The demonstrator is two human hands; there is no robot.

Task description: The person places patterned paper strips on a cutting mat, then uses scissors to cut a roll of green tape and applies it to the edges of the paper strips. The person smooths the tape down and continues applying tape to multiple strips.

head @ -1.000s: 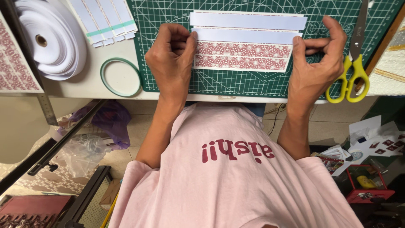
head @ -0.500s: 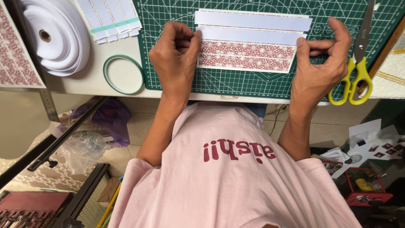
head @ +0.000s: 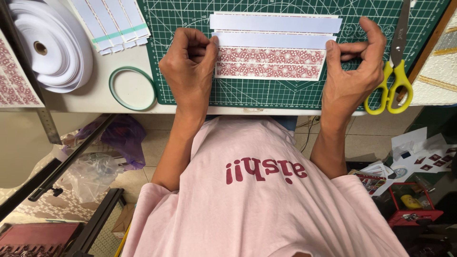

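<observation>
Both sets of fingertips pinch the ends of one white strip [head: 273,40]: the left hand [head: 190,66] at its left end, the right hand [head: 354,71] at its right end, thumb against forefinger. Since a moment ago the hands have barely shifted. The strip's long axis runs left to right across the green cutting mat [head: 247,93]. Two white strips lie there, above two patterned red ones [head: 271,63]. One pair of yellow-handled scissors [head: 395,71] rests just right.
</observation>
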